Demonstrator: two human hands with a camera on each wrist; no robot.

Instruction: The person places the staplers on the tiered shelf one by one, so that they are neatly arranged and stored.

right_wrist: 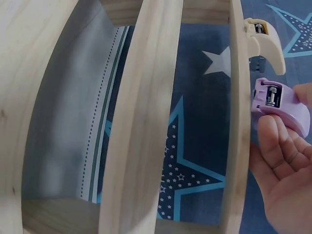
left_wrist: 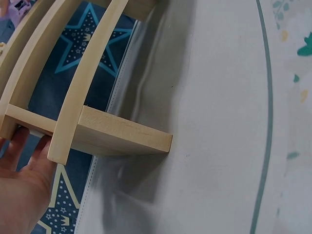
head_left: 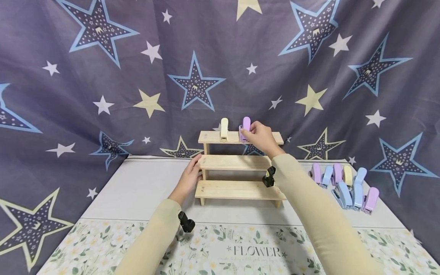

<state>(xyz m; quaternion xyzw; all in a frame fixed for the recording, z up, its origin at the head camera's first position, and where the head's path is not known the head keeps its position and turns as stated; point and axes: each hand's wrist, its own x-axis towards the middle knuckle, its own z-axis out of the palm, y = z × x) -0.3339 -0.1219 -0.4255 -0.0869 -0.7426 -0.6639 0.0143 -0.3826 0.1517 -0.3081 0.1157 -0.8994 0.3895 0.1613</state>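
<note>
A three-tier wooden display stand stands upright in the head view. My left hand grips its left side by the middle tier; in the left wrist view, fingers reach round the side piece. On the top tier, my right hand pinches a purple hole punch. Its curved lever and metal spring show in the right wrist view, where fingers lie along the lever. To its left on the same tier is a cream hole punch, standing upright and apart from the purple one.
Several purple, blue and yellow hole punches stand grouped on the white table, right of the stand. A flower-printed mat covers the table's front. Behind the stand hangs a dark curtain with stars.
</note>
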